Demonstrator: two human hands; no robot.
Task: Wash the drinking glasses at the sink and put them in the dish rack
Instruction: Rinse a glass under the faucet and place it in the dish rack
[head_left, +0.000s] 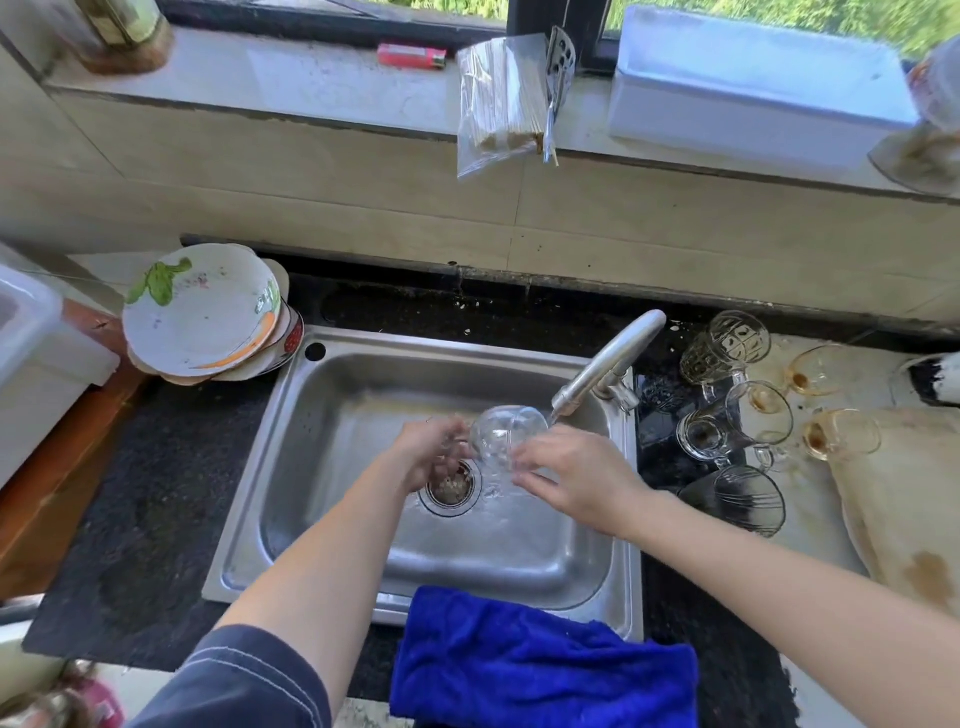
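Rinsing one clear drinking glass (506, 434) under the steel tap (605, 364), both hands, left hand (434, 457) and right hand (574, 480), gripping it; six stained glasses (737, 405) are waiting along the bench's right edge, no rack visible.

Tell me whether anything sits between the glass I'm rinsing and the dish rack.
Cannot say: no dish rack shows in this view. Both hands, left hand and right hand, hold the glass over the sink by the faucet; dirty glasses crowd the right counter.

We are seeing a bright blue terry cloth (540, 665) draping over the counter edge and stacked floral ceramic plates (205, 312) leaning (rather dirty) beside a red plastic lighter (411, 56) on the sill.
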